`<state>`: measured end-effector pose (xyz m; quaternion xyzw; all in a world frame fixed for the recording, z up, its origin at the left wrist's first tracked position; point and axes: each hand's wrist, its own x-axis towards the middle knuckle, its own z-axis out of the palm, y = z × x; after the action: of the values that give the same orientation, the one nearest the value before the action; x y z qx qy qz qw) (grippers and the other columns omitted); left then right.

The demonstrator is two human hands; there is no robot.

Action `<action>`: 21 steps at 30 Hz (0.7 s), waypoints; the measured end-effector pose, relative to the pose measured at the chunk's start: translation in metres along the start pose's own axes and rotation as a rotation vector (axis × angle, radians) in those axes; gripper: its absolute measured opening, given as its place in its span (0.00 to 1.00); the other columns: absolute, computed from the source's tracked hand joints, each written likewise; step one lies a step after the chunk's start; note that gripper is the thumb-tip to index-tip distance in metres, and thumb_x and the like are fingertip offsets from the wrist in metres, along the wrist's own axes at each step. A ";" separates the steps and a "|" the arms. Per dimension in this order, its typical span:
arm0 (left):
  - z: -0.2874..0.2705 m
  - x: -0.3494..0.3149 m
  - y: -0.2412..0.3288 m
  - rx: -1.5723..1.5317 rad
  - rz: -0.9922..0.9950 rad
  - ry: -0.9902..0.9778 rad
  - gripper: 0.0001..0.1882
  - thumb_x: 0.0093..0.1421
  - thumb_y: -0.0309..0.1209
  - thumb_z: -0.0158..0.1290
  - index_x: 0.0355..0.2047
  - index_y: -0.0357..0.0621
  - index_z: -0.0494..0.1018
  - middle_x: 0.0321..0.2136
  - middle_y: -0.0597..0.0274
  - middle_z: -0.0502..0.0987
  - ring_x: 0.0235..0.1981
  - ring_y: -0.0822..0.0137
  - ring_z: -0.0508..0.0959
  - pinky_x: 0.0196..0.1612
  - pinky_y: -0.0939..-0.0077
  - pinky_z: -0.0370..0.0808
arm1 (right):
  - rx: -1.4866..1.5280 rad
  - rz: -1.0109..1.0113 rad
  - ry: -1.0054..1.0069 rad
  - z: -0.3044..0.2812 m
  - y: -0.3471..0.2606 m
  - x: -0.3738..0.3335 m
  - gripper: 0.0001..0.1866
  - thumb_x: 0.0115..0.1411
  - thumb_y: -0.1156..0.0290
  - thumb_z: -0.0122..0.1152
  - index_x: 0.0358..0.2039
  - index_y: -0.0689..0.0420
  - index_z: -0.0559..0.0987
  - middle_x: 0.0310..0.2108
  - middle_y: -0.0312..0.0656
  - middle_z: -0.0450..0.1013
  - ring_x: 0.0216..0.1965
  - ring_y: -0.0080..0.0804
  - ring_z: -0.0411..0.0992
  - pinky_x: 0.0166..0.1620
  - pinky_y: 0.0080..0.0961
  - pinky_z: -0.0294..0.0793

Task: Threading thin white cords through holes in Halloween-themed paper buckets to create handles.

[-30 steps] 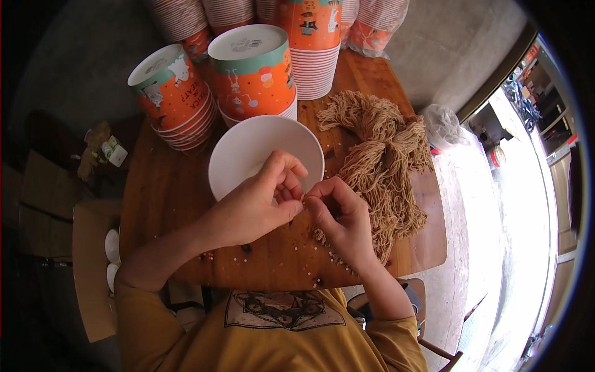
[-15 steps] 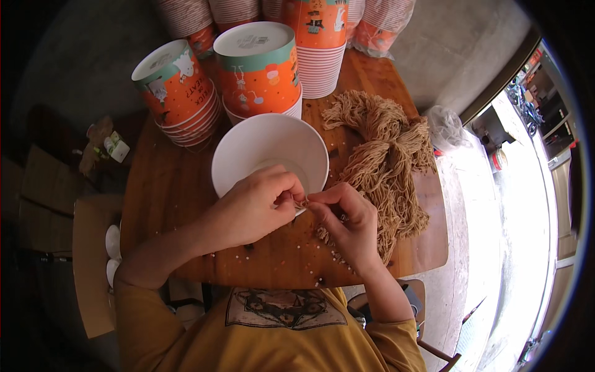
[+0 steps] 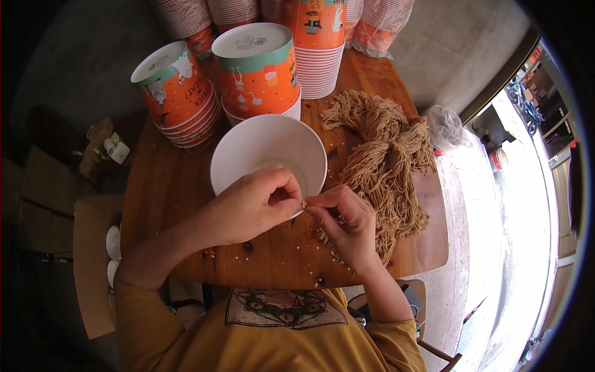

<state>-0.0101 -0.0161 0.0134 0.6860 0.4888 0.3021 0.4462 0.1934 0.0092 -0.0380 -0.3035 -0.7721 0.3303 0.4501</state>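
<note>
Though crowded — bucket (image 3: 263, 141), twine (image 3: 389, 170), stacked tubs (image 3: 257, 84)

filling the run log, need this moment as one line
left hand: pinching; right hand: pinching, fingertips close to left's; pinched bit: unclear; white-lined bucket: near rim behind fingertips; cord bundle: on table, right of bucket

Open round white bucket (image 3: 248, 146): smooth, paper-like, softly matt inside
Upturned orange-and-green printed buckets (image 3: 259, 88): smooth coated card, faint sheen
Tan bundle of twisted cords (image 3: 389, 155): rough, fibrous, matt
Brown grained tabletop (image 3: 166, 211): varnished wood, lightly glossy
Mustard-yellow short-sleeved shirt (image 3: 279, 348): matt cloth
Brown open-topped box (image 3: 93, 273): plain matt cardboard
Crumpled clear bag (image 3: 445, 129): thin, shiny plastic
</note>
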 end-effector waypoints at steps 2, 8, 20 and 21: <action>0.000 -0.001 -0.001 0.064 0.048 0.034 0.03 0.61 0.24 0.53 0.33 0.39 0.70 0.33 0.65 0.71 0.34 0.75 0.72 0.38 0.79 0.72 | -0.005 -0.017 -0.003 -0.001 0.001 0.000 0.07 0.52 0.81 0.67 0.32 0.60 0.79 0.30 0.41 0.76 0.30 0.31 0.76 0.31 0.24 0.74; 0.005 -0.002 -0.001 0.195 0.101 0.126 0.05 0.59 0.22 0.54 0.33 0.38 0.69 0.32 0.62 0.69 0.33 0.72 0.74 0.37 0.77 0.73 | 0.031 -0.036 0.017 -0.001 0.003 -0.004 0.09 0.53 0.80 0.68 0.35 0.59 0.78 0.30 0.39 0.73 0.27 0.29 0.73 0.29 0.23 0.73; 0.014 -0.003 -0.006 0.351 0.260 0.236 0.09 0.53 0.20 0.57 0.29 0.39 0.67 0.30 0.57 0.70 0.34 0.54 0.74 0.36 0.63 0.72 | -0.273 -0.091 0.017 0.004 -0.009 -0.001 0.10 0.54 0.72 0.68 0.36 0.55 0.76 0.24 0.37 0.70 0.20 0.32 0.71 0.23 0.29 0.72; 0.014 -0.003 -0.006 0.350 0.261 0.235 0.09 0.53 0.20 0.57 0.29 0.39 0.67 0.30 0.57 0.70 0.34 0.54 0.74 0.36 0.63 0.72 | -0.274 -0.091 0.018 0.005 -0.009 -0.002 0.10 0.54 0.72 0.68 0.36 0.55 0.76 0.24 0.37 0.70 0.20 0.32 0.71 0.23 0.29 0.72</action>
<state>-0.0013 -0.0225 0.0021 0.7704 0.4895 0.3457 0.2176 0.1884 0.0013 -0.0331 -0.3298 -0.8189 0.1982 0.4258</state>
